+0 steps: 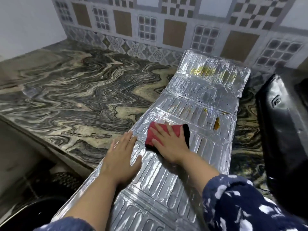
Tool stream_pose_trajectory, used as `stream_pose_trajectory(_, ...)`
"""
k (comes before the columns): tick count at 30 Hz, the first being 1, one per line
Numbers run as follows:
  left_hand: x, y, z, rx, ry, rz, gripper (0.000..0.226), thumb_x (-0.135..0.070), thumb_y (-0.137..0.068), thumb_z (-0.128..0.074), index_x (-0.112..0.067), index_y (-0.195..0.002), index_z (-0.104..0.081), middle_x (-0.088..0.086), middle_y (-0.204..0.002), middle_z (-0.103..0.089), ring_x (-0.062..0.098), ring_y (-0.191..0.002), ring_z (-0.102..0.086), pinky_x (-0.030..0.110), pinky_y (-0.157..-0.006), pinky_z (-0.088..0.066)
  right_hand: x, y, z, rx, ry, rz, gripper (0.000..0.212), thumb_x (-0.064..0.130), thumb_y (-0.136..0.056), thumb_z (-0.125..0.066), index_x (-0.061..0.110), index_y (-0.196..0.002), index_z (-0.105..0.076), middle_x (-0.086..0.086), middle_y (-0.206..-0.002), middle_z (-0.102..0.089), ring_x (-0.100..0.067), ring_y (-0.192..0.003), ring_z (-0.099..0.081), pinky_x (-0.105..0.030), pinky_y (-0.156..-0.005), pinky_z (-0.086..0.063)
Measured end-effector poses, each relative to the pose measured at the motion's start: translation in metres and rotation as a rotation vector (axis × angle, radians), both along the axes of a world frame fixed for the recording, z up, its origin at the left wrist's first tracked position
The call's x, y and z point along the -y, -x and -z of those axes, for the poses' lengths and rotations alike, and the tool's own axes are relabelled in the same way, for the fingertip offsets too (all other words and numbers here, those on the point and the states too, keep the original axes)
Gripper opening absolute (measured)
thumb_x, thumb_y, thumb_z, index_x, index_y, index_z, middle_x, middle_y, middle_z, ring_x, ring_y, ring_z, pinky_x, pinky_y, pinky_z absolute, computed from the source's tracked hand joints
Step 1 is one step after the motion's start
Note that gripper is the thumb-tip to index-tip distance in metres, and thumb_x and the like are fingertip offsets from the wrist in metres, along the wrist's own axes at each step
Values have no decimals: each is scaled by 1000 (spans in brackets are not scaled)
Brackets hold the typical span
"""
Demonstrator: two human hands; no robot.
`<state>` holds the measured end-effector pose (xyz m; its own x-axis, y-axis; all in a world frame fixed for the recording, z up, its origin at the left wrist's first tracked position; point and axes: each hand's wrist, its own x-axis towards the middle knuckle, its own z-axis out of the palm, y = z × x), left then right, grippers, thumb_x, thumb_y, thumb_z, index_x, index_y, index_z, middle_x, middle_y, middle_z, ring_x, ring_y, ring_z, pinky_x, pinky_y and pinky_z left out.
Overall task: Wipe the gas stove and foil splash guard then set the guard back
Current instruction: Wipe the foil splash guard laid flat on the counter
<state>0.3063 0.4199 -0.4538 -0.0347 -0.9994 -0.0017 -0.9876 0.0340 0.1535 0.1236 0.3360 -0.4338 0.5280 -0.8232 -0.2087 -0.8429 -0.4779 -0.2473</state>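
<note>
Pressing hand: right hand (166, 144) lies flat, fingers straight and spread, on a red cloth (160, 134), pinning it to the foil.
Cloth: red on top with a black edge showing at its right and lower left, lying on the middle panels of the foil splash guard (191, 114).
Steadying hand: left hand (122, 157) flat and open, fingers together, on the guard's left edge just beside the cloth, holding nothing.
Hands: side by side and apart, neither curled round anything.
Guard: unfolded and stretched out along the bench (75, 84), running from near the person up to the tiled wall (150, 22), its far panels tilted up against the tiles.
Guard relative to hands: under both palms; most of its length lies beyond the fingertips and the rest back under the forearms.
Stains: yellow-brown patches on the far panels, well past the cloth, and one brown smear just right of it.
Stove: dark gas stove (283, 130) at the right, beside the guard.
Sleeves: blue with white flecks.
</note>
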Motion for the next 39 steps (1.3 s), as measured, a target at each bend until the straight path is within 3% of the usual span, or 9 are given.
stream_pose_trajectory(4,-9,-12,1,9,-11,9,84,-57,-78,-5,-19,-153,-6,-3,-159,7,12,-148,4,41,-120,7,-15,-17,3,5,72,-198,53,52,-99,-16,46,-149,0,24,-157,8,-15,-146,20,-62,-110,18)
stream_pose_trajectory(8,-12,-9,2,-3,21,6,81,-57,-82,-8,-15,-151,0,-3,-155,12,12,-147,5,39,-116,12,20,-27,0,4,120,-201,52,54,-99,-17,46,-149,-6,21,-159,0,-14,-148,10,-60,-112,14)
stream_pose_trajectory(13,-13,-9,1,1,46,0,76,-56,-86,-13,-19,-151,4,-4,-155,16,11,-147,7,38,-115,11,89,-11,3,-37,123,-24,55,57,-97,-14,44,-150,-2,17,-160,5,-18,-149,9,-59,-113,12)
stream_pose_trajectory(20,-14,-7,-2,26,-26,-19,76,-59,-83,-1,-23,-148,18,-6,-155,24,10,-144,20,43,-120,5,132,6,-1,-84,45,247,60,57,-97,-10,36,-152,0,12,-160,13,-23,-147,17,-64,-111,12)
stream_pose_trajectory(28,5,-2,-29,107,-141,-55,94,-60,-67,-1,-20,-152,2,-4,-159,11,11,-147,9,45,-119,8,54,1,0,-41,64,10,63,62,-95,-14,37,-151,1,15,-157,17,-22,-143,29,-63,-111,16)
stream_pose_trajectory(30,26,5,-39,63,-88,-74,82,-53,-79,-12,-18,-152,5,-5,-157,16,10,-147,8,45,-119,9,51,6,-2,-49,146,-55,69,64,-93,-15,32,-152,0,15,-156,15,-20,-143,29,-60,-110,21)
stream_pose_trajectory(33,73,18,-42,-4,-73,-32,66,-35,-96,-25,-17,-152,4,-1,-159,13,11,-146,10,45,-117,9,65,15,-3,-19,174,-177,73,62,-91,-13,26,-153,-4,12,-160,8,-10,-145,19,-58,-114,14)
stream_pose_trajectory(36,115,28,-36,-63,-70,3,59,-32,-100,-23,-16,-153,-2,-1,-161,7,11,-147,8,44,-117,9,81,16,3,15,167,-252,78,63,-83,-3,28,-153,-4,15,-160,4,-7,-147,12,-52,-117,11)
stream_pose_trajectory(39,136,32,-22,-108,-80,3,59,-41,-100,-12,-16,-153,-2,-3,-161,4,8,-147,7,42,-118,9,98,14,8,67,156,-197,61,53,-98,-19,30,-153,-5,18,-160,3,-5,-147,9,-49,-118,9)
